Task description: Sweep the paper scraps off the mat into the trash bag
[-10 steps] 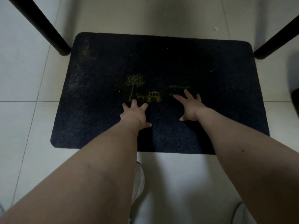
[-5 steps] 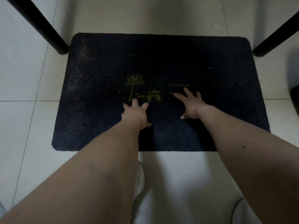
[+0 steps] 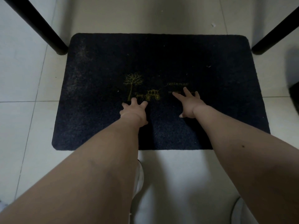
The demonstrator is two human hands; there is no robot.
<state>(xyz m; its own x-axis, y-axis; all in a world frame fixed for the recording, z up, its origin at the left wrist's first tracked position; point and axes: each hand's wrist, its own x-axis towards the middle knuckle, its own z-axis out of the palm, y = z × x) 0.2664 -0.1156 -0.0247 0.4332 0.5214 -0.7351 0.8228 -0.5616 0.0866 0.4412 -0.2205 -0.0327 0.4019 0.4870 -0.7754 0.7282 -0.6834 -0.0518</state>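
Observation:
A dark mat (image 3: 100, 78) with a yellow tree-and-carriage print lies on the tiled floor. My left hand (image 3: 134, 111) lies on it with spread fingers, just below the tree print. Spread the same way, my right hand (image 3: 189, 104) lies at the yellow lettering, holding nothing. A tiny white scrap (image 3: 209, 66) sits on the mat's far right part. Another paper scrap (image 3: 262, 25) lies on the tiles beyond the mat. No trash bag can be made out.
Two black furniture legs stand at the mat's far corners, the left leg (image 3: 48, 34) and the right leg (image 3: 273, 38). A dark object (image 3: 294, 97) shows at the right edge. White shoes (image 3: 139, 180) are on the pale tiles below my arms.
Both hands stay spread on the mat at the same spots. The view has shifted only slightly.

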